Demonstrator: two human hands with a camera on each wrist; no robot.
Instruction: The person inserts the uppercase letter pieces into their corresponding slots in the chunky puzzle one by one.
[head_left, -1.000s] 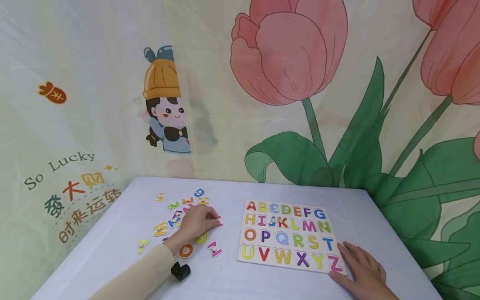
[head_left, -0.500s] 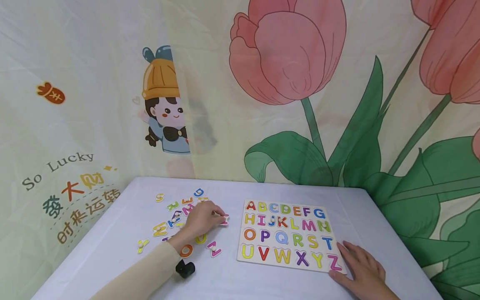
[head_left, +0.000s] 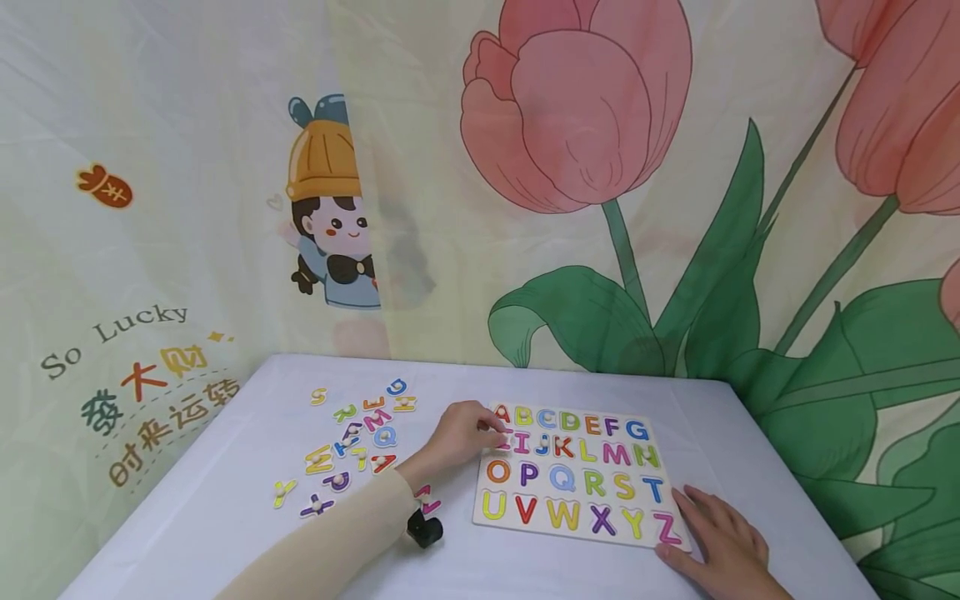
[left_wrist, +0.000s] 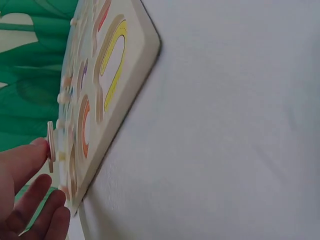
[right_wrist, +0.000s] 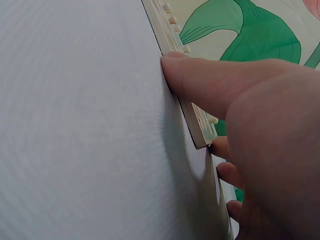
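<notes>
My left hand (head_left: 459,435) pinches a pink letter piece (head_left: 500,442) between thumb and fingers. It is over the upper left part of a white alphabet puzzle board (head_left: 542,518), near the H and I places. The left wrist view shows the letter piece (left_wrist: 50,145) edge-on at the fingertips, beside the board's knobbed side. At the board's lower right corner rests my right hand (head_left: 723,533), fingers extended along the right side. In the right wrist view its thumb (right_wrist: 195,75) presses the board's edge (right_wrist: 187,117).
Several loose letter pieces lie scattered on the white table left of the board, among them a yellow Y (head_left: 283,492), a purple X (head_left: 317,505) and a blue Q (head_left: 385,437). A pink piece (head_left: 427,500) is partly hidden by the left sleeve. A printed curtain (head_left: 427,208) hangs behind the table.
My left hand has carried the pink letter piece right, from the loose pieces to over the board's upper left. Letters formerly under the hand now show. The right hand stays put.
</notes>
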